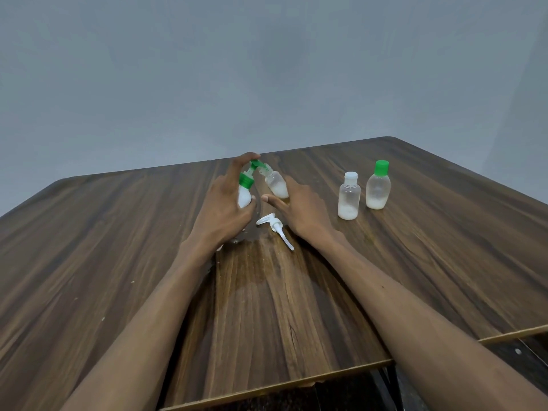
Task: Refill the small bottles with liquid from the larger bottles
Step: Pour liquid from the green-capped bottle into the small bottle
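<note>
My left hand (222, 209) grips a white pump bottle (244, 197) with a green collar and green nozzle, one finger resting on top of the pump head (255, 165). My right hand (299, 209) holds a small clear bottle (276, 186), uncapped and tilted left, so its open neck meets the green nozzle. White liquid fills the lower part of the small bottle. Two more small bottles stand to the right: one with a white cap (349, 195), one with a green cap (377, 185), both partly filled with white liquid.
A loose white pump head with its dip tube (275, 228) lies on the wooden table (118, 262) between my wrists. A wet patch (252, 280) spreads on the wood just below it. The table's near edge runs across the bottom.
</note>
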